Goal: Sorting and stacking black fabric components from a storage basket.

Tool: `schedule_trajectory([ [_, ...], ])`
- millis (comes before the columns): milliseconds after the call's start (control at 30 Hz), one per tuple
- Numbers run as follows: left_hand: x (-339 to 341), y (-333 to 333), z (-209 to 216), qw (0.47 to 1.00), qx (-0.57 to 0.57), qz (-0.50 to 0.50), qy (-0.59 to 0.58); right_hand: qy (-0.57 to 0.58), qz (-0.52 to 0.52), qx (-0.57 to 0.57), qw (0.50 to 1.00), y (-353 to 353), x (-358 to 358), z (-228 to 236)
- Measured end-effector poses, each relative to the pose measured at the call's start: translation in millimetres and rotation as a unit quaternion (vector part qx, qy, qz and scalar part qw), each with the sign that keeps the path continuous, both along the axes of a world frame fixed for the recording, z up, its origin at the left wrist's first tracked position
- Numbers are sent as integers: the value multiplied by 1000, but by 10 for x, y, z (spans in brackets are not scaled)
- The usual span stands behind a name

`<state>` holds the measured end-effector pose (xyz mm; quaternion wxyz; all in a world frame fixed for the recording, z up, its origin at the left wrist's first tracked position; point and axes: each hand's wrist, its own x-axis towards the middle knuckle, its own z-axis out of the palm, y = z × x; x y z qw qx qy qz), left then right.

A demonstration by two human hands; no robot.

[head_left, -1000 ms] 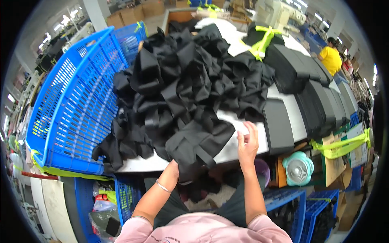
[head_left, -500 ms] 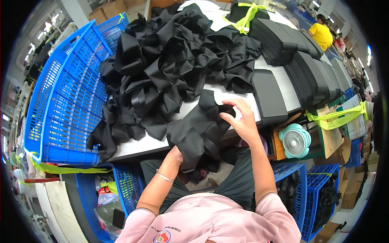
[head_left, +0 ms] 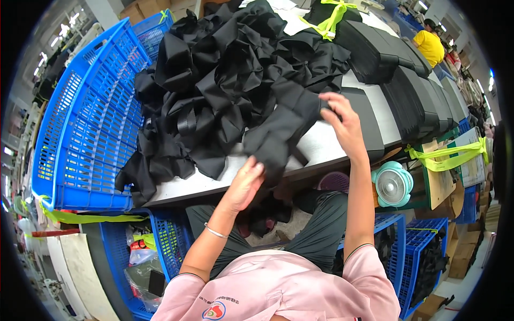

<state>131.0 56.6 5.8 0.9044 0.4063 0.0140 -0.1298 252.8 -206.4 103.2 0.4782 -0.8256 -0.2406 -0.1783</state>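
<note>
A black fabric piece (head_left: 286, 120), creased and partly blurred, stretches between my two hands over the front edge of the white table. At its upper right end my right hand (head_left: 345, 125) is closed, pinching the cloth between thumb and fingers. My left hand (head_left: 247, 183), wearing a bangle at the wrist, has its fingertips pressed to the lower left edge of the same piece; the fabric hides part of the grip. Directly behind lies a large heap of crumpled black fabric pieces (head_left: 214, 69), and the held piece overlaps its near side.
Flat stacks of black panels (head_left: 409, 99) stand on the table (head_left: 321, 147) at right. Blue crates (head_left: 96, 128) border the left side; another blue crate (head_left: 423, 262) is at lower right. A turquoise fan (head_left: 393, 184) sits right of my knee. A person in yellow (head_left: 428, 47) is far off.
Both hands have moved up and away from me with the fabric piece, the right hand also rightward. The piece has swung from above my lap to over the table.
</note>
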Motion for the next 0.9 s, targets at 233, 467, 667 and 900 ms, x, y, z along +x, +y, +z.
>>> schedule_trajectory([
  [233, -171, 6, -33, 978, 183, 104, 14, 8, -288, 107, 952, 118, -547, -525],
  [467, 620, -97, 91, 957, 249, 133, -67, 294, -78, 388, 870, 607, -1079, -960],
  [667, 793, -119, -106, 986, 151, -68, 32, 392, 48, 462, 794, 514, -630, -813],
  [900, 816, -173, -74, 950, -260, -115, 131, 494, 60, 424, 757, 384, -503, -1013],
])
